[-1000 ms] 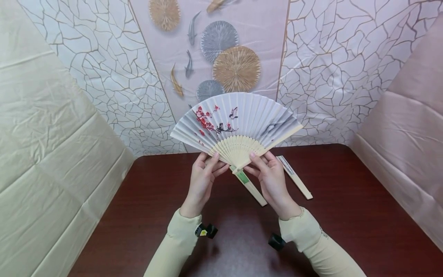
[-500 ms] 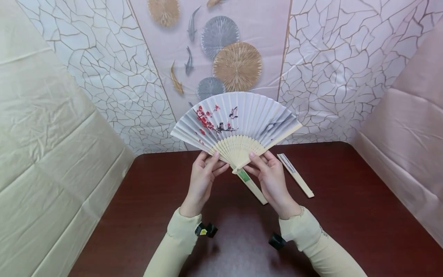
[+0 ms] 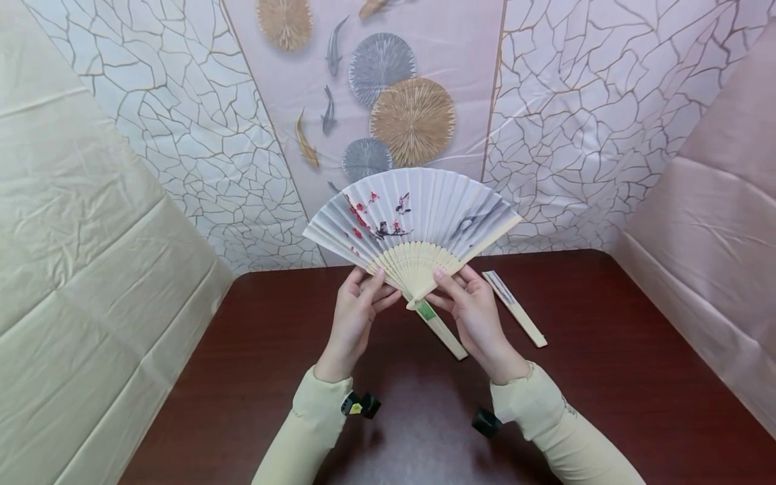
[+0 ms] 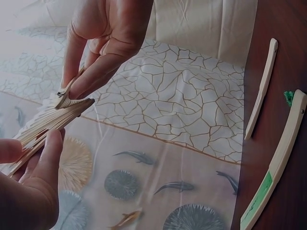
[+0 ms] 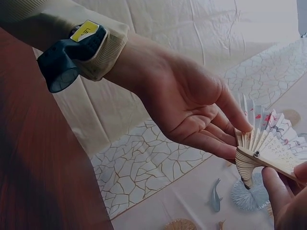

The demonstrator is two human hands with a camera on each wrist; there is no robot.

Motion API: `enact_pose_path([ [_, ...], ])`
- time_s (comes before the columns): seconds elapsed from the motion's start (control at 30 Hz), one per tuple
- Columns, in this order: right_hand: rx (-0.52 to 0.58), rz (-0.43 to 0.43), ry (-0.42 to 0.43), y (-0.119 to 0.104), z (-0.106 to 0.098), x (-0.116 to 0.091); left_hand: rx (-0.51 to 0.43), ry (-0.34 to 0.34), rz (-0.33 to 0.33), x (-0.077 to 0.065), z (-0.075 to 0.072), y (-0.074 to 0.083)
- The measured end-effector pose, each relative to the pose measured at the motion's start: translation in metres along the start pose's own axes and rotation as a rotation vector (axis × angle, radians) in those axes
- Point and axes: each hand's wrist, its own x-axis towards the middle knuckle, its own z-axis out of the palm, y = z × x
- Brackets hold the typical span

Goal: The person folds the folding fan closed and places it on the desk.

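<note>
A spread folding fan (image 3: 418, 222), white with red blossoms, dark birds and pale ribs, is held up before the back wall. My left hand (image 3: 354, 313) pinches its lower left ribs, thumb in front and fingers behind. On the other side my right hand (image 3: 479, 320) grips the outer guard stick the same way. The rivet end (image 5: 256, 154) of the fan sits between both hands in the right wrist view. Beneath lies a folded fan with a green label (image 3: 445, 333), its upper end hidden behind the open fan. Another folded fan (image 3: 515, 310) lies right of my right hand.
The dark red-brown table (image 3: 291, 350) ends at the patterned cloth backdrop (image 3: 200, 135). Cream cloth (image 3: 91, 269) hangs on the left and pinkish cloth (image 3: 697, 215) on the right. A small black camera (image 3: 366, 405) sticks out from the left wrist.
The spread fan has come down slightly, and its right edge has shifted a little left and inward. Both hands keep their hold; the folded fans stay where they lie.
</note>
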Motion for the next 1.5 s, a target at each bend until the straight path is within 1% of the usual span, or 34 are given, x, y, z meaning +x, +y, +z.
enact_pose_path([
  [0.43,-0.035,0.029,-0.051,0.002,-0.005,0.003,0.027,-0.028,-0.015,0.001,-0.004,-0.001],
  [0.83,-0.097,0.081,-0.103,0.001,-0.007,0.006,0.077,-0.039,-0.056,0.002,-0.008,-0.002],
  [1.2,-0.115,0.121,-0.11,0.001,-0.007,0.005,0.082,-0.046,-0.083,0.001,-0.01,-0.004],
  [1.4,-0.128,0.128,-0.126,0.002,-0.008,0.003,0.095,-0.051,-0.093,-0.001,-0.012,-0.006],
  [1.5,-0.143,0.136,-0.147,0.004,-0.009,0.002,0.11,-0.052,-0.106,-0.002,-0.013,-0.007],
])
